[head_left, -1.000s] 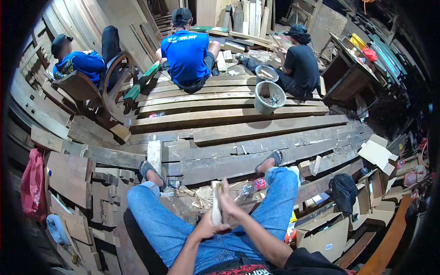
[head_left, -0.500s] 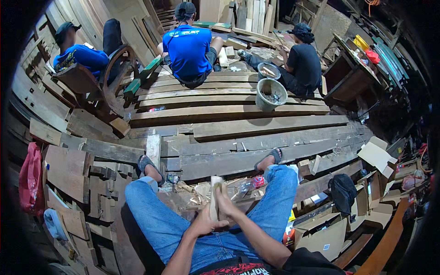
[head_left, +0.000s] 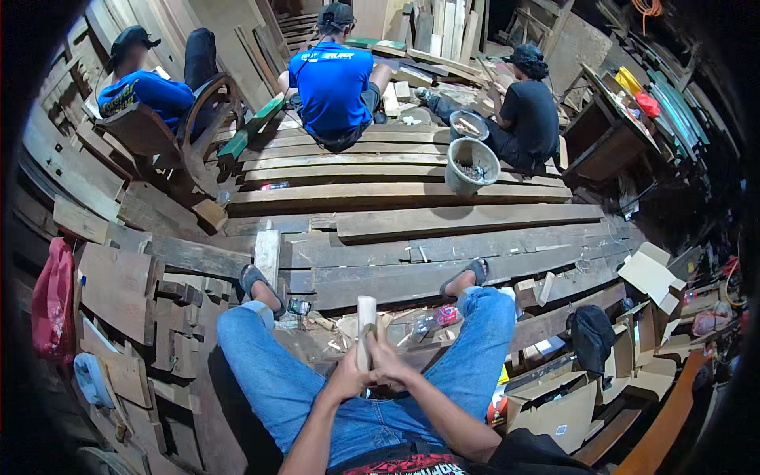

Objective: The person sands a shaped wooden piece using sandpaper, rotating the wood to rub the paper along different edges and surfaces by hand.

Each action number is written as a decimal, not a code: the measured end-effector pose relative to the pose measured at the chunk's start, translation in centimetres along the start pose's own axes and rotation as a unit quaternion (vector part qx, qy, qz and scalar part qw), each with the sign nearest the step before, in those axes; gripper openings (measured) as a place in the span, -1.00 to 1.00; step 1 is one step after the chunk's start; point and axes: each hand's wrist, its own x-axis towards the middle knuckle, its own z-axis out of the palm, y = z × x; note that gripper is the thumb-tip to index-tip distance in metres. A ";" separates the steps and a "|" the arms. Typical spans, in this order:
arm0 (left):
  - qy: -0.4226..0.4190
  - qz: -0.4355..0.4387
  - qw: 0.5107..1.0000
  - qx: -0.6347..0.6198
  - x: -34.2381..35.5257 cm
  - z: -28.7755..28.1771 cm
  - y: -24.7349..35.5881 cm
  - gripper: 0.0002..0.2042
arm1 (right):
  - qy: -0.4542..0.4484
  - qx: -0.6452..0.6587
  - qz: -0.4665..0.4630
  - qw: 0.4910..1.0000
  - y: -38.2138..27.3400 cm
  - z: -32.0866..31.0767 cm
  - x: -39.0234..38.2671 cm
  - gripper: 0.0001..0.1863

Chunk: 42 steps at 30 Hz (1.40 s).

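Both hands, left hand (head_left: 346, 378) and right hand (head_left: 389, 366), are clamped around a pale wooden piece (head_left: 366, 317) rising upright between them. It looks stiff, light and smooth. The lower half, inside the palms, seems the surest hold.

Blue jeans, grey sandals, dark shirt with red print, bare forearms.

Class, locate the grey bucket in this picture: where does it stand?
In the head view the grey bucket stands upper centre-right on the long planks, just left of the seated person in black.

Head-worn fisheye, downward over lap
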 end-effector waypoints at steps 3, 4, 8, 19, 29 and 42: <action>-0.051 -0.076 0.996 0.002 -0.1 0.3 2.2 -0.18 | 0.016 0.146 0.082 0.986 -1.2 -0.8 0.7 -0.16; -0.054 -0.025 0.998 -0.033 -0.1 1.1 2.3 -0.18 | 0.039 0.136 0.126 0.982 -0.8 -1.5 1.3 -0.16; -0.042 -0.026 0.996 0.080 -0.8 1.3 1.0 -0.19 | 0.076 0.145 0.131 0.978 -1.7 -2.1 1.8 -0.19; -0.061 -0.088 0.994 -0.015 -0.3 0.4 -0.7 -0.39 | 0.000 0.017 0.146 0.989 -0.1 -1.1 0.8 -0.22; -0.085 -0.135 0.987 -0.017 -0.2 0.7 -0.3 -0.18 | 0.085 -0.021 0.059 0.994 5.5 -1.6 2.4 -0.20; -0.028 -0.055 0.996 0.058 0.1 0.9 1.2 -0.14 | 0.141 0.021 0.078 0.987 0.8 1.3 0.8 -0.08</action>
